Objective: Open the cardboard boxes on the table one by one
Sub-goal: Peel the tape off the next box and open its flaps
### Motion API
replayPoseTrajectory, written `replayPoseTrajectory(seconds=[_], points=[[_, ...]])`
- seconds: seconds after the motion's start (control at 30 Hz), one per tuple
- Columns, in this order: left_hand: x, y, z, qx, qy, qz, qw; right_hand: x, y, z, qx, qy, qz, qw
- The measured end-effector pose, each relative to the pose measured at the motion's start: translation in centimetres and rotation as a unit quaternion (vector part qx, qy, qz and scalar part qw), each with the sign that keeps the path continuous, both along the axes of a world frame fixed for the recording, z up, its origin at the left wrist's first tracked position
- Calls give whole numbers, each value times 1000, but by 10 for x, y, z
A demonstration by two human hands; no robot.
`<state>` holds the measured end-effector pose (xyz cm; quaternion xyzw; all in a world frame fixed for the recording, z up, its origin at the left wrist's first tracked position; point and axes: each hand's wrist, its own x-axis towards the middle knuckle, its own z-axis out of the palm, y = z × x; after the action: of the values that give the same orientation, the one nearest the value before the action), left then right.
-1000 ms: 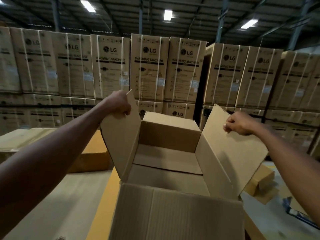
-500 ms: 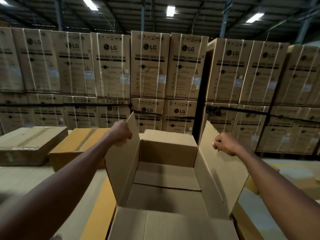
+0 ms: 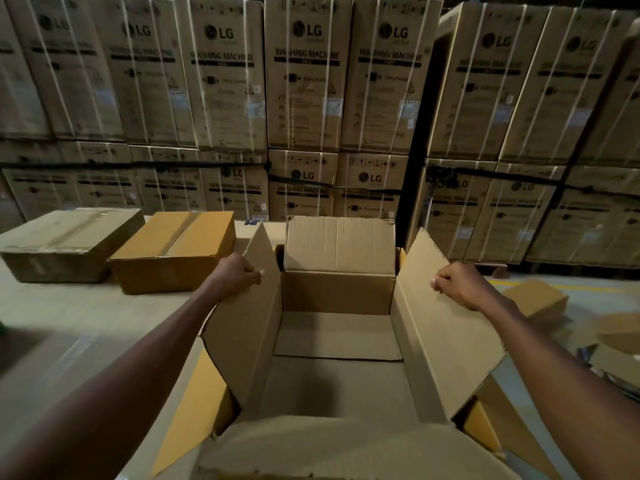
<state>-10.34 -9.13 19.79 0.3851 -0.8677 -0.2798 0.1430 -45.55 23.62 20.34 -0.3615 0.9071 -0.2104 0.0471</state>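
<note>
Evidently the person had the box (image 3: pixel 337 341) almost fully open. It stood on the table (image 3: pixel 79 327) directly in front of them, with nothing visible inside. The left hand (image 3: pixel 235 275) was curled around the upper edge of the left flap (image 3: pixel 246 327), and the right hand (image 3: pixel 457 282) gripped the top edge of the right flap (image 3: pixel 446 327) the same way; both flaps leaned outward, probably held apart so the inside stayed clear. The far flap (image 3: pixel 339 242) stood upright unaided, and the near flap (image 3: pixel 329 448) folded toward the person.

Its material was plain brown corrugated cardboard, matte, with fine ribbing on the far flap and slightly ragged flap edges. A seam crossed the floor where the bottom flaps met.

Two closed boxes (image 3: pixel 114 247) lay flat to the left on the table, one greyer, one more orange, each with a tape strip along its top, likely next in line. Behind rose strapped washing-machine cartons (image 3: pixel 304 77).
</note>
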Motion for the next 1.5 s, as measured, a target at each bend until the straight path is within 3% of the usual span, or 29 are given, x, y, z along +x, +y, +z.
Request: replayPoseTrajectory(seconds=[0.67,0.87,0.97,1.17,1.5], points=[[1,19,-4,-76,4,-12,997,33,22,14,14,74,-9,997],[8,29,3,-136,22,-4,990,46,26,19,4,128,-22,992],[17,42,8,-169,79,-30,982,56,33,24,-28,144,-29,989],[40,76,7,-227,161,-47,959,82,58,35,-119,90,-37,988],[99,143,-4,-118,274,15,954,178,74,39,-219,-15,55,974]])
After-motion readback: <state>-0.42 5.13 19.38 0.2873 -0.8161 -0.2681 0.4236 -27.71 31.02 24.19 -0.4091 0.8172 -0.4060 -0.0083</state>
